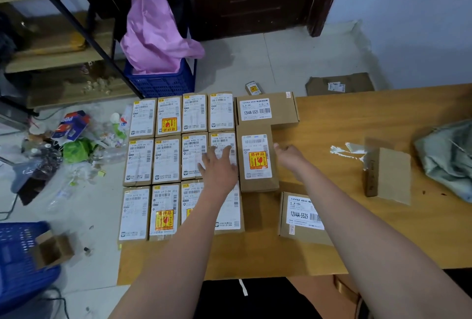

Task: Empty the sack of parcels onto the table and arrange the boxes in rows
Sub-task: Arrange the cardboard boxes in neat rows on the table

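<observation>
arms [357, 229] over boxes [166, 160] – sack [449, 158] rt

"12V4A-5525" on far box [267, 109] (near box [301, 216] too)

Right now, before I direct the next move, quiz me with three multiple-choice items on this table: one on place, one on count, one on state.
1. Where does the box standing on edge sit?
A. right of the rows
B. inside the rows
C. on the floor

2. How many boxes labelled 12V4A-5525 show?
A. one
B. two
C. four

3. How is the left hand?
A. fist
B. gripping a box
C. fingers spread flat on the boxes

Answers:
1 A, it stands apart near the grey sack.
2 B, one far, one near.
3 C, its fingers lie straight.
</observation>
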